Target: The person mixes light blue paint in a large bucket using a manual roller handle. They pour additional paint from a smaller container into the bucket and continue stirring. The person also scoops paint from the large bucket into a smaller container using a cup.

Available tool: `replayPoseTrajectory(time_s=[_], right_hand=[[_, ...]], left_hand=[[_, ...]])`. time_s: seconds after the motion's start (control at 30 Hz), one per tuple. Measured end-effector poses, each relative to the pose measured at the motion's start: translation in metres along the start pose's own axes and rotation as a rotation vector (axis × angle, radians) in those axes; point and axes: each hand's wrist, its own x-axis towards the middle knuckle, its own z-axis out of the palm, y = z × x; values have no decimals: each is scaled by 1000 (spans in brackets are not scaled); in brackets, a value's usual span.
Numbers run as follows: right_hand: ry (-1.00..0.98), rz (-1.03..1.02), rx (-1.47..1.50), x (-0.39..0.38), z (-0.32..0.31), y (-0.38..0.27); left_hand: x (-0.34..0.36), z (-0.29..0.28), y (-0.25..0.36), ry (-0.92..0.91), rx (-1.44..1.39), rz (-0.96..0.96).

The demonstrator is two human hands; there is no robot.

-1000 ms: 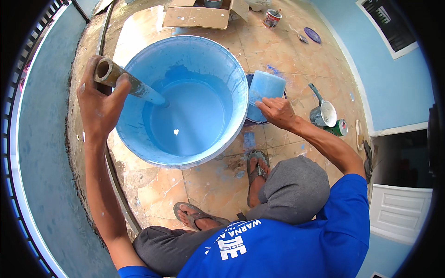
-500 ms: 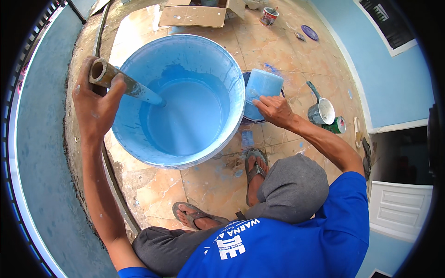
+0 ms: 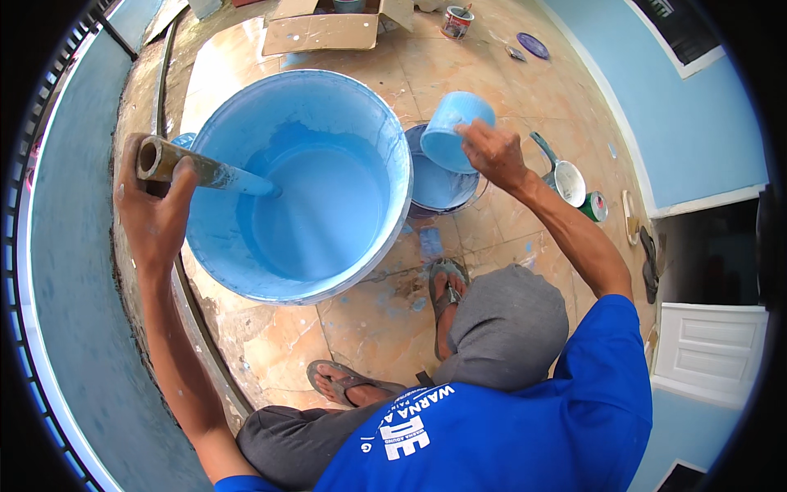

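Note:
A big light-blue bucket (image 3: 361, 107) partly filled with blue paint stands on the tiled floor. My left hand (image 3: 156, 209) grips a thick wooden stirring stick (image 3: 193, 168) whose paint-coated end dips into the paint. My right hand (image 3: 492, 152) holds a small blue plastic cup (image 3: 451, 129), tilted, above a smaller can (image 3: 438, 184) of blue paint that stands just right of the bucket.
A metal ladle-like pan (image 3: 566, 176) and a small green can (image 3: 594, 207) lie right of the cans. Flattened cardboard (image 3: 324, 33), a small paint tin (image 3: 457, 20) and a purple lid (image 3: 533, 45) sit farther off. A blue wall (image 3: 65, 328) runs along my left; my sandalled feet (image 3: 447, 287) are below the bucket.
My right hand has lifted the blue cup up and away from the bucket's side, uncovering the smaller paint can. The left hand keeps the stick in the paint, shifted slightly.

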Motion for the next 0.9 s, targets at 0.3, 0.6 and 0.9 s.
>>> replayPoseTrajectory(time_s=[0.3,0.6,0.9], right_hand=[[157,663,375,-9,-19,23],[424,856,1085,68,-92,22],[-159,68,703,200,-70,-86]], left_hand=[[-1,6,4,14,-22,-11],[2,6,1,60,-60,-12],[-2,0,-2,50,-29,22]])
